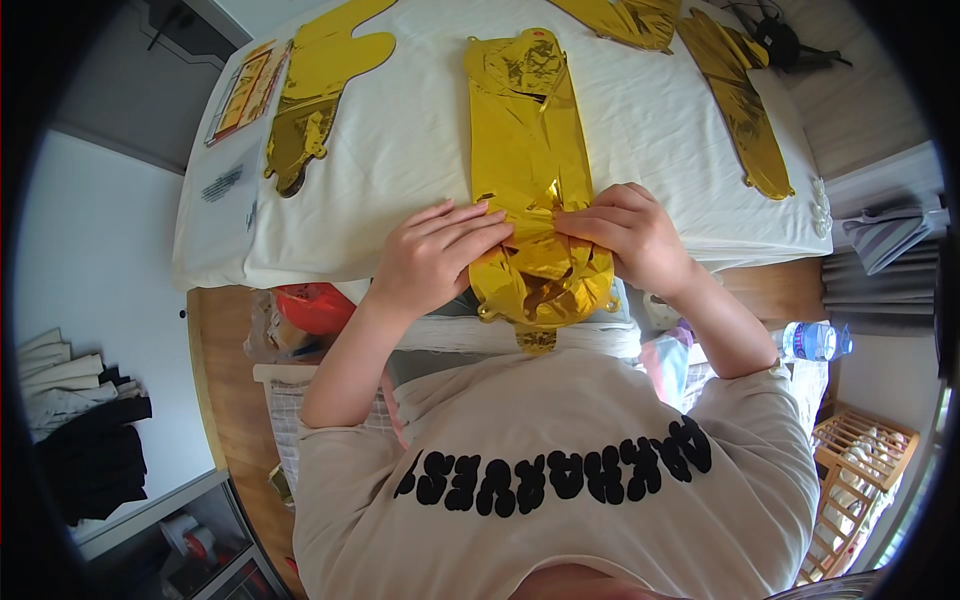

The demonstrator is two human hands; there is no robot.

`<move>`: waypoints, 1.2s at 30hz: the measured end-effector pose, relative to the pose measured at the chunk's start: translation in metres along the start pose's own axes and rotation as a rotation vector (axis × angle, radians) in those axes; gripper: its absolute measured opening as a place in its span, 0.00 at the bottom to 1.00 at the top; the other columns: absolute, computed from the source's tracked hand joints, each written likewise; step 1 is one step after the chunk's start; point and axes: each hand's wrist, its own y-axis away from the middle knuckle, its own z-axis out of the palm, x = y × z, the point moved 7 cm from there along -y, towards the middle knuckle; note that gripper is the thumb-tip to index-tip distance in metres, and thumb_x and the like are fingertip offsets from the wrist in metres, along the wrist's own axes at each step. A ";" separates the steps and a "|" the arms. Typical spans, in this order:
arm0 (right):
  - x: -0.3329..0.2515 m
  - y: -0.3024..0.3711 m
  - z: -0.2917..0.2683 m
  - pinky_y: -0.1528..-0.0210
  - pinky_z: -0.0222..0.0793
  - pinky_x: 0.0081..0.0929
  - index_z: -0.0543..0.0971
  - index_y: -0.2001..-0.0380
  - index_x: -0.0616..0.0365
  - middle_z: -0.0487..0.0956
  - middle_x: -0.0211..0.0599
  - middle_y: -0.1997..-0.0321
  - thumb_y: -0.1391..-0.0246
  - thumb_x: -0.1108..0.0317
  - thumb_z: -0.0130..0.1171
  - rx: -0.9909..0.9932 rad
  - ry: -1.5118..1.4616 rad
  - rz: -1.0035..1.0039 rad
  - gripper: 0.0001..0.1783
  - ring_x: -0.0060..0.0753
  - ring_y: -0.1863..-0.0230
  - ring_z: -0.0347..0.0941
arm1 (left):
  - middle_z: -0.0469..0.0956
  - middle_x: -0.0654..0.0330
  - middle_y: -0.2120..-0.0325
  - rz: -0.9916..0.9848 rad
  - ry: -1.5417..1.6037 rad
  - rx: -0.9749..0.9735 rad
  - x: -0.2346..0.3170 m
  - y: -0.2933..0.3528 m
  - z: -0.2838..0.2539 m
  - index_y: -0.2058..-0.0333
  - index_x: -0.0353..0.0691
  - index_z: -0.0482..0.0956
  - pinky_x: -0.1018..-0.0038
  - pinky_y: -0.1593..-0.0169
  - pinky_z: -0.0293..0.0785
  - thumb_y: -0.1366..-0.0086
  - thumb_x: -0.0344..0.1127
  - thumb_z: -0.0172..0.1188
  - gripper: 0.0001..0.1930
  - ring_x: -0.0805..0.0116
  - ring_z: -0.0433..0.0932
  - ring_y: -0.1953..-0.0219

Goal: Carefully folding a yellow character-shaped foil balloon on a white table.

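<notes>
A long, flat gold foil balloon (520, 140) lies down the middle of the white-covered bed, its crumpled near end hanging over the front edge toward my body. My left hand (435, 255) rests on its left edge, fingers stretched together over the foil and thumb hidden. At the opposite edge, my right hand (630, 235) pinches the foil with bent fingers. Between the hands the foil is creased and shiny. Small tabs stick out along the near end.
Other flat gold foil balloons lie at the left (310, 100), the far right (630, 22) and the right (735, 105). A picture sheet (245, 90) and clear plastic packaging (225, 195) lie at the left edge. A black object (780, 42) sits far right; a water bottle (812, 341) stands beside my right arm.
</notes>
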 end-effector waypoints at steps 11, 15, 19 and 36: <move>0.001 -0.006 -0.003 0.55 0.71 0.33 0.86 0.57 0.51 0.85 0.29 0.65 0.61 0.69 0.72 -0.040 -0.087 0.026 0.22 0.37 0.64 0.77 | 0.87 0.66 0.54 -0.058 0.050 -0.032 -0.004 -0.004 -0.001 0.56 0.48 0.86 0.61 0.43 0.81 0.49 0.23 0.63 0.20 0.67 0.84 0.47; 0.006 -0.006 -0.004 0.55 0.71 0.35 0.86 0.58 0.52 0.84 0.29 0.67 0.61 0.70 0.72 -0.032 -0.106 0.046 0.21 0.38 0.64 0.76 | 0.88 0.63 0.57 -0.088 0.114 0.018 -0.009 -0.004 -0.003 0.57 0.47 0.86 0.62 0.47 0.83 0.48 0.23 0.63 0.19 0.64 0.87 0.54; 0.020 -0.008 -0.002 0.51 0.71 0.38 0.83 0.52 0.56 0.83 0.36 0.63 0.59 0.74 0.70 -0.062 -0.233 0.150 0.25 0.45 0.61 0.77 | 0.87 0.58 0.65 -0.182 0.193 0.026 -0.010 -0.009 -0.008 0.56 0.46 0.85 0.65 0.61 0.82 0.45 0.23 0.62 0.18 0.61 0.86 0.65; 0.057 -0.010 0.033 0.42 0.72 0.23 0.66 0.35 0.67 0.79 0.36 0.46 0.33 0.77 0.56 -0.250 -0.790 0.839 0.25 0.22 0.47 0.75 | 0.86 0.49 0.67 -0.803 0.451 0.034 -0.047 -0.031 0.003 0.47 0.39 0.80 0.71 0.63 0.79 0.37 0.36 0.70 0.21 0.64 0.85 0.71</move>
